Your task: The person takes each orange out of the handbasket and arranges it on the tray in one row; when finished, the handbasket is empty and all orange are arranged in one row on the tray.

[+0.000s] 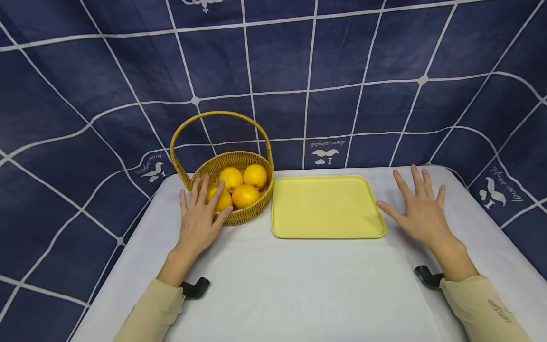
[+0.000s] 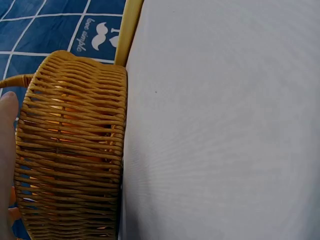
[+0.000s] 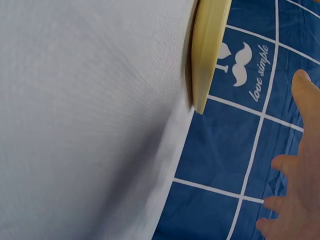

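Note:
A woven wicker basket (image 1: 243,216) with a tall handle stands at the back left of the white table (image 1: 299,285) and holds several oranges (image 1: 245,194). A pale yellow tray (image 1: 326,206) lies just right of it. My left hand (image 1: 201,216) hovers open with spread fingers at the basket's front left, fingertips near its rim. My right hand (image 1: 420,209) is open with fingers spread, just right of the tray. The left wrist view shows the basket's side (image 2: 70,155) close up. In the right wrist view the tray's edge (image 3: 210,50) and my fingers (image 3: 300,170) appear.
A dark blue cloth with white grid lines (image 1: 342,71) hangs behind and around the table. Black wrist mounts (image 1: 194,288) sit at my cuffs. The table's front half is bare white cloth.

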The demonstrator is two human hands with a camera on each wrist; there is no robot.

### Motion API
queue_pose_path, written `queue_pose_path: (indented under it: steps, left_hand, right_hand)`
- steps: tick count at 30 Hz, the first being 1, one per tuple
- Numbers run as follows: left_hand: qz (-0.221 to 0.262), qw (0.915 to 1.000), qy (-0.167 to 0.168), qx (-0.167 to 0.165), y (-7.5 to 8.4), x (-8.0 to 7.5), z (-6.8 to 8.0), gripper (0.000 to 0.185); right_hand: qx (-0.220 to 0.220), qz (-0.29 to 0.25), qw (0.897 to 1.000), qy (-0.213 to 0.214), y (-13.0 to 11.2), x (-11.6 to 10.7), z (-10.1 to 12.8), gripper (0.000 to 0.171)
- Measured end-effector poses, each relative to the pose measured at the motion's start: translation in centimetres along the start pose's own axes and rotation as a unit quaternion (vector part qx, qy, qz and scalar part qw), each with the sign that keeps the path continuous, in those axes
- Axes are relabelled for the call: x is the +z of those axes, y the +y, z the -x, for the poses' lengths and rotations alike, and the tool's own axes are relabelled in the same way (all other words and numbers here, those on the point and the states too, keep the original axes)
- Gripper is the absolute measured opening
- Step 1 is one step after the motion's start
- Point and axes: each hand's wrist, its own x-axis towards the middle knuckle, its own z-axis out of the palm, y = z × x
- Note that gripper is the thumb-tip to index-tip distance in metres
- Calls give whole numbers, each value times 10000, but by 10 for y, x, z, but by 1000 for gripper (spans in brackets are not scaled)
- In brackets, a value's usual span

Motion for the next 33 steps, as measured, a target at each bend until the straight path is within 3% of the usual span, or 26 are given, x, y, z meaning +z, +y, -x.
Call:
queue_pose_path:
  steps: [8,16,19,22,27,30,33]
  left_hand:
    - [-21,9999,115,-73,-5,-3,-3,71]
    - [105,9989,452,-86,-6,1,0,68]
    - [174,9972,717,-149,-4,2,0,66]
    - [268,9926,1174,-185,-5,2,0,62]
    - [569,9766,2044,-351,-10,2,2,54]
    - [860,9694,2212,-622,-16,5,5,52]
    - [1160,9666,2060,-992,-21,10,8,52]
  right_hand:
    - [-3,-85,10000,45,-4,3,-3,97]
    - [152,-44,9999,32,-1,2,-1,98]
    - [190,-61,9998,52,1,-1,1,98]
    - [223,-86,9997,53,2,-2,2,98]
    - [249,-162,9996,31,1,-2,1,97]
    - [259,-175,9995,-4,0,-1,1,97]
    - [265,-207,9994,-9,-1,1,1,96]
